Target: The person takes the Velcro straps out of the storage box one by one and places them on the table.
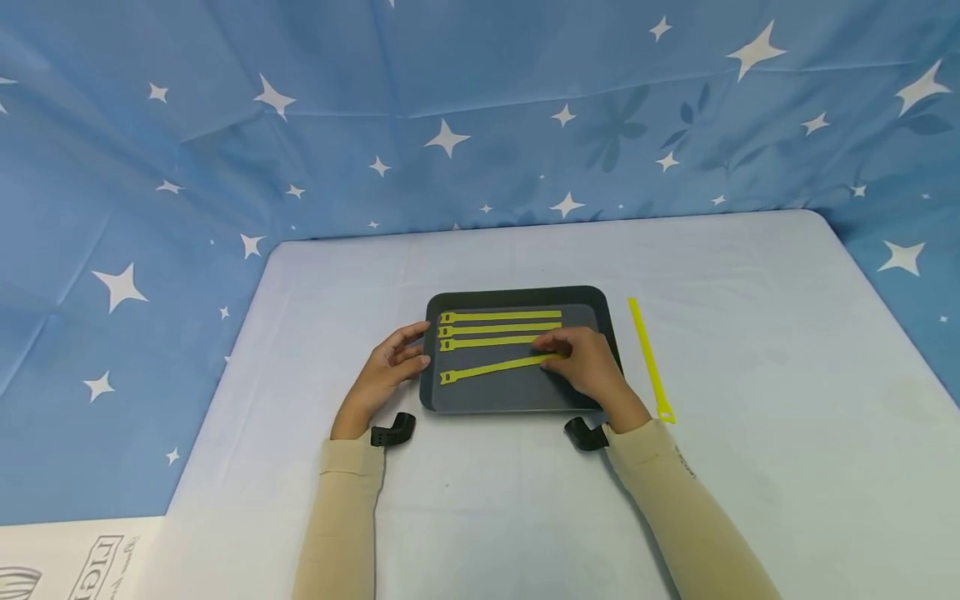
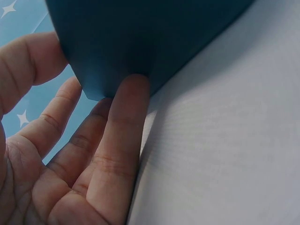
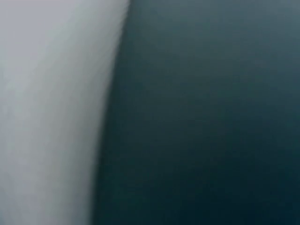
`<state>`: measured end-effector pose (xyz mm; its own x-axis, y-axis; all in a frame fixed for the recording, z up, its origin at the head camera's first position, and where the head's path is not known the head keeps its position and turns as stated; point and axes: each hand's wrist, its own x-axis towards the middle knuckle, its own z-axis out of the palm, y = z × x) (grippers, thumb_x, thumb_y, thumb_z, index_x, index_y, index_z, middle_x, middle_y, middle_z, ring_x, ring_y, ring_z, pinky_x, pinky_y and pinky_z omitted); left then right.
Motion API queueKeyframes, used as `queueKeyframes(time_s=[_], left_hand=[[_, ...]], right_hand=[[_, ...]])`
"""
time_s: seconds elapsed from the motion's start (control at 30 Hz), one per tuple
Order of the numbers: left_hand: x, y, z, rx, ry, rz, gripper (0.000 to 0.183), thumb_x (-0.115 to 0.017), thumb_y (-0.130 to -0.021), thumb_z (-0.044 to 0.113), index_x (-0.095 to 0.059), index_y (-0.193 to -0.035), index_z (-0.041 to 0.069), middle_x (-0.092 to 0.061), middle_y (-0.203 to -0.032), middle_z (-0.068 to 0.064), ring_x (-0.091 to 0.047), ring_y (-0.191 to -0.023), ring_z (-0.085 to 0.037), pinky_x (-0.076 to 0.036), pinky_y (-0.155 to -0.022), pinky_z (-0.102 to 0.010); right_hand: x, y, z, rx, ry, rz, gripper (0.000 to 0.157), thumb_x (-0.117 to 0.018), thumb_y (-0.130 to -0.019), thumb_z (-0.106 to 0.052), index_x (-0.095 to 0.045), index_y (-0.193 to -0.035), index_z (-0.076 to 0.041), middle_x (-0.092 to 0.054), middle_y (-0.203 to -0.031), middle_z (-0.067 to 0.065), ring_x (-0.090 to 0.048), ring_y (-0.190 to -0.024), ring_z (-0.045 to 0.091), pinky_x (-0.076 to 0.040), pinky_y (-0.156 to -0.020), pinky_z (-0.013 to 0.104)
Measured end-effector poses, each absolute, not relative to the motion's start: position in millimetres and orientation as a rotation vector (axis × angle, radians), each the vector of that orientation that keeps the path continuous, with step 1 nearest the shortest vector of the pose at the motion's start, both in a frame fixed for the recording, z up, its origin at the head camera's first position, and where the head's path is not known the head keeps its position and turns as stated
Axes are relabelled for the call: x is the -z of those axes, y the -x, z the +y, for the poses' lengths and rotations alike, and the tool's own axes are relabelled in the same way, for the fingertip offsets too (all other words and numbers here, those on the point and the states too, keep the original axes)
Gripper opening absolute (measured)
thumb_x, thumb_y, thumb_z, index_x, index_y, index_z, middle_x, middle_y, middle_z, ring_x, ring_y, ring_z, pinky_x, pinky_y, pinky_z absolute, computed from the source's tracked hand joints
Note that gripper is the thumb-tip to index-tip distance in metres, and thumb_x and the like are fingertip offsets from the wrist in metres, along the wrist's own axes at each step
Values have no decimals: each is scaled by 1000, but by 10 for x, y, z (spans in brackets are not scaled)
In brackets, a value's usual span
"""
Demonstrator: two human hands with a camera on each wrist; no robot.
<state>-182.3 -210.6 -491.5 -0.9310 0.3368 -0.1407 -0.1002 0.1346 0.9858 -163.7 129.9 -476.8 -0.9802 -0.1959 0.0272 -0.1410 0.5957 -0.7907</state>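
Note:
A dark grey tray (image 1: 517, 398) lies on the white table, with several yellow hook-and-loop cable ties in it. Three of these ties (image 1: 501, 316) lie roughly side by side toward the far edge, heads to the left. Nearer to me, a slanted cable tie (image 1: 491, 368) has its right end pinched between the thumb and fingers of my right hand (image 1: 588, 362). My left hand (image 1: 384, 377) touches the tray's left side with its fingers extended. In the left wrist view, fingertips (image 2: 133, 86) rest against the outer wall of the tray (image 2: 117, 42). The right wrist view shows only the blurred tray wall (image 3: 201, 103).
Another yellow cable tie (image 1: 649, 354) lies on the table (image 1: 787, 358) just right of the tray, close to my right forearm. A blue curtain (image 1: 510, 100) with white stars hangs behind the table. Black wrist devices (image 1: 394, 430) sit at both cuffs.

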Motion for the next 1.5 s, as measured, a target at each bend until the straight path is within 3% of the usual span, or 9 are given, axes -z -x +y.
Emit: queueKeyframes(time_s=[0.2, 0.4, 0.63, 0.9, 1.07, 1.2, 1.33, 1.5], left_hand=[[4904, 1822, -2089, -1855, -221, 2094, 62, -64, -106, 2, -42, -164, 0, -51, -158, -28, -51, -145, -42, -54, -95, -21], [4911, 1822, -2102, -1858, -228, 2091, 62, -64, -106, 2, -41, -164, 0, -52, -157, -29, -53, -143, -39, -54, -95, -22], [4914, 1824, -2100, -1866, -238, 2088, 62, -63, -106, 1, -41, -164, -1, -50, -158, -29, -51, -145, -42, -55, -95, -22], [4919, 1826, -2105, -1859, -242, 2093, 62, -62, -106, 1, -41, -164, -1, -50, -158, -29, -54, -142, -35, -55, -94, -22], [4926, 1816, -2106, -1858, -229, 2087, 62, -63, -106, 1, -41, -164, 0, -50, -158, -29, -51, -145, -40, -55, -95, -22], [4911, 1803, -2108, -1849, -233, 2094, 62, -63, -106, 1, -40, -164, -1, -48, -160, -29, -48, -148, -44, -54, -97, -20], [4916, 1792, -2094, -1836, -229, 2102, 62, -64, -107, 2, -41, -164, 0, -47, -161, -28, -46, -150, -44, -54, -97, -20], [4921, 1783, -2097, -1821, -236, 2122, 62, -64, -107, 4, -40, -165, 0, -46, -162, -27, -45, -150, -45, -53, -98, -19]], right_hand=[[4763, 1620, 1273, 1257, 300, 2797, 13, -84, -90, 4, -84, -100, -4, -81, -103, 11, -75, -96, 31, -61, -88, 49], [4762, 1593, 1257, 1236, 400, 2826, 10, -81, -92, 5, -83, -97, -3, -80, -101, 12, -75, -92, 30, -62, -85, 47], [4761, 1559, 1252, 1218, 527, 2909, 12, -79, -92, 8, -82, -93, -4, -80, -97, 12, -75, -88, 32, -62, -82, 48], [4771, 1499, 1304, 1339, 724, 3107, 17, -79, -90, 12, -80, -97, -4, -78, -96, 9, -67, -89, 31, -58, -79, 46], [4774, 1464, 1417, 1443, 963, 3247, 36, -65, -89, 30, -80, -105, 2, -69, -102, 15, -58, -89, 32, -48, -70, 37], [4705, 1397, 1561, 1537, 987, 3248, 49, -51, -89, 37, -80, -110, 5, -61, -106, 19, -49, -86, 28, -36, -70, 30], [4616, 1294, 1733, 1688, 891, 3168, 38, -54, -95, 30, -80, -110, 7, -60, -105, 19, -44, -83, 17, -35, -70, 24], [4497, 1167, 1900, 1973, 669, 2977, 22, -57, -97, 27, -74, -103, 13, -60, -102, 16, -54, -96, 4, -46, -84, 8]])
